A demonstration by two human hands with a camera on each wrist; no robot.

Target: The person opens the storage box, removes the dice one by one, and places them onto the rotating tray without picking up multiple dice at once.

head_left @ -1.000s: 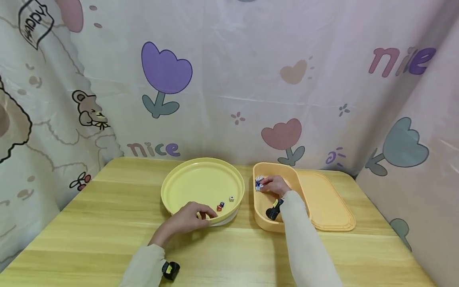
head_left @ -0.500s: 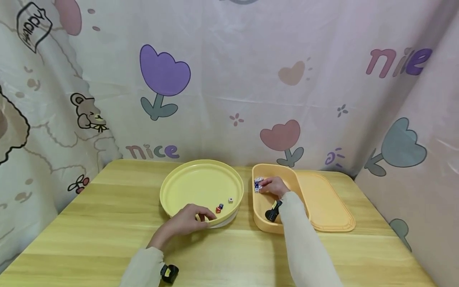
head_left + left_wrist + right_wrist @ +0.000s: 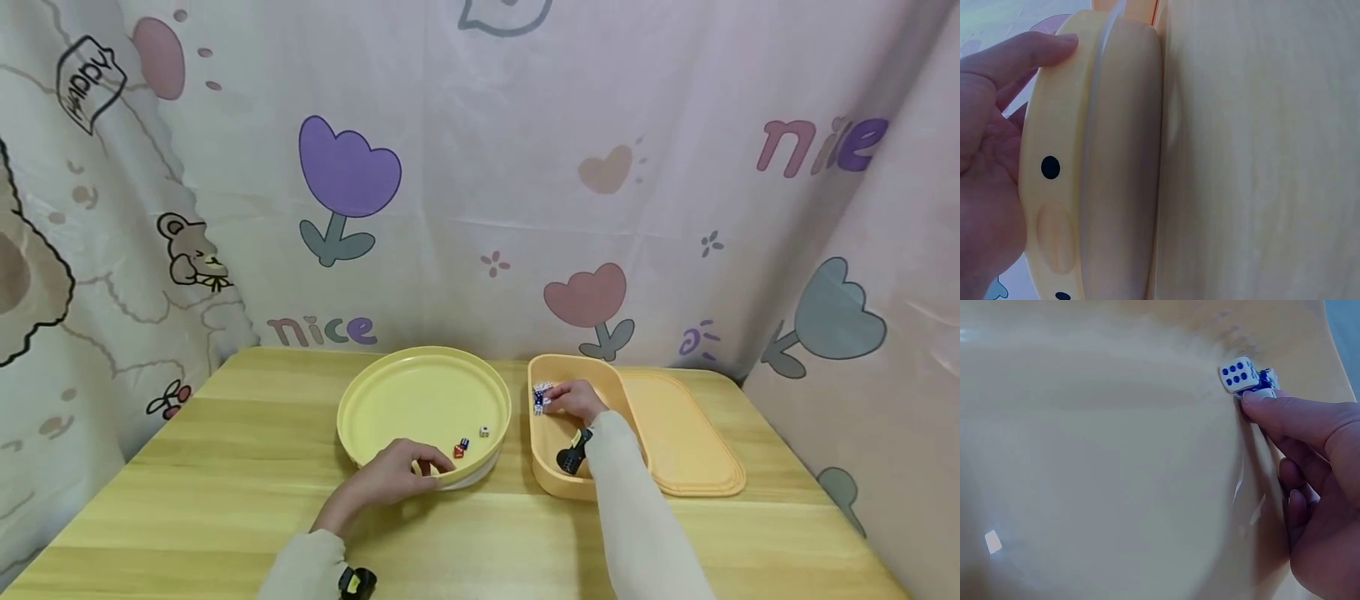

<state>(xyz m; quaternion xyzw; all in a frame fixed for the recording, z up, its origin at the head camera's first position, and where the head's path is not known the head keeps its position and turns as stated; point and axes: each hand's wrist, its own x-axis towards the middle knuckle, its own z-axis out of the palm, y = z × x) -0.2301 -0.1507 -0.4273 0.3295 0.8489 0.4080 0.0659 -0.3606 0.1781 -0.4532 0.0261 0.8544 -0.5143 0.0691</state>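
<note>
My left hand (image 3: 393, 473) grips the near rim of a round yellow tray (image 3: 420, 400). In the left wrist view the thumb lies on the tray's outer wall, and the other fingers reach over the rim. A red die (image 3: 458, 451), a dark blue die (image 3: 464, 443) and a white die (image 3: 483, 432) lie inside the tray, near its right front. Inside an orange box (image 3: 562, 486), my right hand (image 3: 577, 400) pinches at a cluster of dice by the left wall. The right wrist view shows the thumb tip against these white dice (image 3: 1239, 375) with blue pips; a blue die is partly hidden.
A flat orange lid (image 3: 693, 442) lies on the wooden table (image 3: 480, 550) to the right of the box. Behind the table hangs a printed curtain (image 3: 450, 167). Black camera straps circle both wrists.
The head view has tilted slightly up, so everything sits lower in the picture. Both hands keep nearly the same places, the left at the tray rim and the right at the dice.
</note>
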